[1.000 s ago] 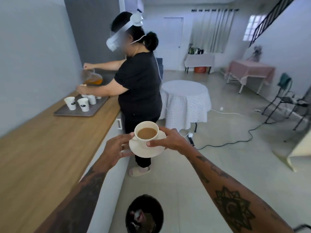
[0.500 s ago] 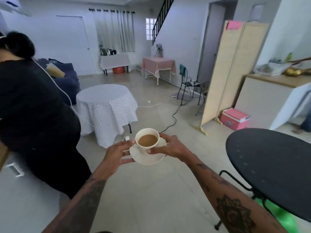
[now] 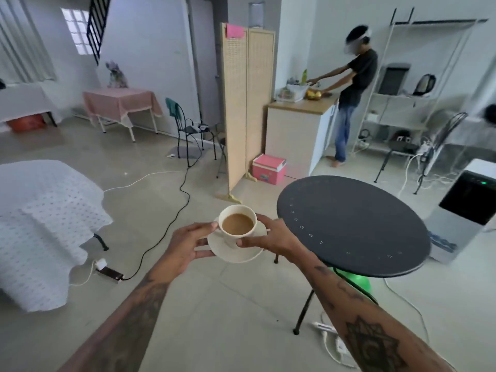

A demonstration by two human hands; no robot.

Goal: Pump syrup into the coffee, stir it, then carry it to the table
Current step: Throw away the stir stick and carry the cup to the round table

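A white cup of milky coffee [image 3: 237, 224] stands upright on a white saucer [image 3: 241, 252], held in the air over the floor. My left hand [image 3: 188, 244] grips the saucer's left rim, fingers touching the cup. My right hand [image 3: 271, 237] holds the saucer's right rim. A round black metal table [image 3: 357, 226] stands just to the right of the cup, its top bare. The cup is left of the table's edge, not over it.
A round table with a white dotted cloth [image 3: 45, 224] stands at left. Cables and a power brick [image 3: 110, 272] lie on the floor. A wicker screen [image 3: 245, 103], a pink box [image 3: 269, 169], a chair [image 3: 188, 130] and a person at a counter [image 3: 351, 95] are further back. A white appliance [image 3: 467, 208] stands right.
My view has swung right, away from the counter and the person pouring. The black table has come nearer and now sits beside the cup. Both hands still hold the saucer.
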